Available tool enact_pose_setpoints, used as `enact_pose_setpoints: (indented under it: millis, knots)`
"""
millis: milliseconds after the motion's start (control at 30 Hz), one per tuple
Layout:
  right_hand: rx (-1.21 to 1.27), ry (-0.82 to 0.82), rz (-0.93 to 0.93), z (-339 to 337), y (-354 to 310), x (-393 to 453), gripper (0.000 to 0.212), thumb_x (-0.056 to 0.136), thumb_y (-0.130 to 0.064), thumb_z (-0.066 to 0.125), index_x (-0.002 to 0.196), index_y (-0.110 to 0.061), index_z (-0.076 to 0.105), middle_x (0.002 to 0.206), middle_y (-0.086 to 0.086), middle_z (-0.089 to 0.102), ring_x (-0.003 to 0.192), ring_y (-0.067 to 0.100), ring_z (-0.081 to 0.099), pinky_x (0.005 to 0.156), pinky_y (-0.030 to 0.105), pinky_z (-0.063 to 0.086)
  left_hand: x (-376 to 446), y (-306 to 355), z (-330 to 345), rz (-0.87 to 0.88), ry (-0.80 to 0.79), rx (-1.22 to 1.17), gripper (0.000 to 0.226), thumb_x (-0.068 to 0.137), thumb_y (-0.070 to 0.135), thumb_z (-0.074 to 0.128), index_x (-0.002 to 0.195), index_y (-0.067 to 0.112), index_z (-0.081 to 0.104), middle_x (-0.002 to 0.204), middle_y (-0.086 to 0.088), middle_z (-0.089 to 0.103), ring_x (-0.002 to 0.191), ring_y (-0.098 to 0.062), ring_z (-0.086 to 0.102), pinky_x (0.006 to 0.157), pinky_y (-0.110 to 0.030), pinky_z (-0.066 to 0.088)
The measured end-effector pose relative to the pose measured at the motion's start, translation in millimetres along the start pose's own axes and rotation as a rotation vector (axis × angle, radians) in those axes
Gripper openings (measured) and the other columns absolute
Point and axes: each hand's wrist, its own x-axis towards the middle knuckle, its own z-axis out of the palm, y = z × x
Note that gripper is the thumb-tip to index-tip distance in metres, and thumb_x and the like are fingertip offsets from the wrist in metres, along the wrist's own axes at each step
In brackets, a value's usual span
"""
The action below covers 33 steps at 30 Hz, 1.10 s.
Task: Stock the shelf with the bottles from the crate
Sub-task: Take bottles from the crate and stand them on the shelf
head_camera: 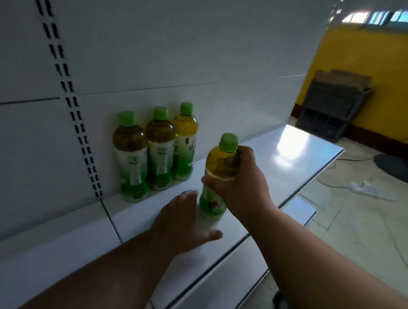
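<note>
Right hand [241, 181] grips an upright bottle [219, 177], right of and in front of the shelf's [282, 159] three-bottle row [155, 148]; left hand [181, 222] open beside it.

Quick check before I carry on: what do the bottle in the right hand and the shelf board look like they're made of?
Bottle gripped by the right hand: likely clear plastic, since the yellow-green drink shows through it; opaque green cap, probably plastic; glossy green-and-white wrap label. Shelf board: looks like white painted or coated sheet metal, smooth and semi-gloss, since it mirrors the window light; the exact material can't be confirmed.
</note>
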Motion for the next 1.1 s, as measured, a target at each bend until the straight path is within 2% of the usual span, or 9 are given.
enact_pose_setpoints:
  millis: [133, 267, 367, 467, 567, 667, 767, 1000, 1100]
  knots:
    - [0.019, 0.024, 0.022, 11.1, 14.2, 17.0, 0.087, 0.069, -0.039, 0.088, 0.139, -0.027, 0.037, 0.117, -0.002, 0.06, 0.103, 0.02, 0.059, 0.089, 0.043, 0.054, 12.4, 1.2, 21.9, 0.009, 0.082, 0.134, 0.11, 0.079, 0.08, 0.047, 0.157, 0.01, 0.013, 0.166, -0.01, 0.013, 0.153, -0.023, 0.01, 0.123, -0.037, 0.005]
    - [-0.035, 0.004, 0.042, 20.1, 25.5, 11.4, 0.084, 0.073, -0.037, 0.086, 0.136, -0.028, 0.032, 0.109, -0.003, 0.058, 0.095, 0.021, 0.058, 0.082, 0.04, 0.053, 15.1, -2.8, 34.4, -0.025, 0.109, 0.267, 0.119, 0.07, 0.087, 0.018, 0.156, 0.005, 0.018, 0.165, -0.016, 0.015, 0.153, -0.026, 0.01, 0.124, -0.042, 0.009]
    - [-0.055, 0.008, 0.098, 26.4, 32.2, 9.6, 0.067, 0.07, -0.033, 0.088, 0.12, -0.024, 0.044, 0.11, -0.001, 0.059, 0.099, 0.021, 0.059, 0.081, 0.039, 0.053, 18.1, -5.2, 34.6, -0.033, 0.065, 0.3, 0.12, 0.066, 0.085, 0.006, 0.158, 0.007, 0.012, 0.166, -0.016, 0.006, 0.154, -0.025, 0.003, 0.124, -0.042, 0.006]
    - [-0.086, -0.014, 0.108, 32.6, 41.3, 11.8, 0.057, 0.073, -0.031, 0.085, 0.115, -0.021, 0.048, 0.11, 0.0, 0.06, 0.099, 0.023, 0.058, 0.083, 0.042, 0.054, 21.2, -9.4, 33.7, -0.032, 0.053, 0.296, 0.116, 0.072, 0.085, 0.009, 0.158, 0.008, 0.006, 0.167, -0.015, 0.0, 0.154, -0.025, -0.002, 0.124, -0.042, 0.002]
    - [-0.111, 0.002, 0.073, 36.3, 45.0, 29.6, 0.057, 0.076, -0.032, 0.083, 0.119, -0.019, 0.048, 0.113, 0.0, 0.06, 0.097, 0.02, 0.055, 0.083, 0.04, 0.053, 21.5, -10.4, 33.5, -0.042, -0.033, 0.318, 0.11, 0.081, 0.084, 0.018, 0.157, 0.009, -0.01, 0.165, -0.013, -0.017, 0.152, -0.025, -0.017, 0.123, -0.042, -0.007]
    - [-0.104, 0.011, 0.076, 44.7, 42.0, 55.9, 0.063, 0.077, -0.03, 0.082, 0.127, -0.02, 0.046, 0.119, 0.002, 0.06, 0.103, 0.021, 0.056, 0.088, 0.042, 0.053, 21.9, -9.4, 31.7, -0.066, -0.094, 0.313, 0.11, 0.082, 0.084, 0.018, 0.154, 0.011, -0.02, 0.163, -0.011, -0.026, 0.149, -0.024, -0.025, 0.123, -0.043, -0.007]
    - [-0.115, -0.005, 0.067, 54.5, 43.1, 80.5, 0.066, 0.078, -0.03, 0.082, 0.13, -0.018, 0.044, 0.123, 0.004, 0.061, 0.111, 0.026, 0.059, 0.09, 0.045, 0.053, 23.3, -9.2, 32.9, -0.076, -0.12, 0.304, 0.111, 0.083, 0.084, 0.019, 0.153, 0.01, -0.021, 0.162, -0.012, -0.027, 0.149, -0.024, -0.025, 0.123, -0.042, -0.009]
    - [-0.163, -0.033, 0.046, 74.0, 42.1, 131.1, 0.065, 0.078, -0.029, 0.081, 0.129, -0.013, 0.043, 0.122, 0.009, 0.063, 0.111, 0.031, 0.06, 0.085, 0.042, 0.052, 24.6, -9.6, 34.6, -0.077, -0.125, 0.289, 0.112, 0.081, 0.084, 0.024, 0.155, 0.011, -0.02, 0.162, -0.009, -0.028, 0.149, -0.023, -0.025, 0.123, -0.041, -0.009]
    - [-0.151, -0.044, 0.037, 82.6, 42.5, 142.0, 0.067, 0.078, -0.027, 0.081, 0.13, -0.015, 0.042, 0.12, 0.007, 0.063, 0.105, 0.028, 0.061, 0.082, 0.04, 0.052, 23.1, -8.1, 35.2, -0.075, -0.123, 0.298, 0.114, 0.075, 0.085, 0.015, 0.155, 0.011, -0.019, 0.162, -0.01, -0.028, 0.149, -0.022, -0.025, 0.123, -0.041, -0.009]
